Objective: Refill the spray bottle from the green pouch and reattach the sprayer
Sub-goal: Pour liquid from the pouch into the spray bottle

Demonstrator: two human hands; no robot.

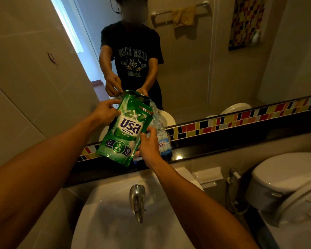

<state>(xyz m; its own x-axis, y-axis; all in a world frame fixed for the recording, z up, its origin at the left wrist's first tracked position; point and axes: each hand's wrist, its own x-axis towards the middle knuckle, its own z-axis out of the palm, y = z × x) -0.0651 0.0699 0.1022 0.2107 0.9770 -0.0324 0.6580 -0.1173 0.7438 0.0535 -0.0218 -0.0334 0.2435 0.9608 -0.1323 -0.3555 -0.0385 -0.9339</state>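
I hold the green pouch (pixel 126 128) upright above the black ledge, tilted a little to the right. My left hand (pixel 107 112) pinches its upper left edge. My right hand (pixel 149 146) grips its lower right side. Just behind the pouch, on the ledge, stands the clear spray bottle (pixel 161 135) with a blue and white label; its open neck shows beside the pouch's top right corner. The sprayer head is hidden or out of view.
A black ledge (pixel 214 150) with a coloured mosaic strip runs under the mirror (pixel 187 69). Below lie the white sink (pixel 115 221) and its chrome tap (pixel 137 200). A white toilet (pixel 291 186) stands at the right, a bidet hose (pixel 232 178) beside it.
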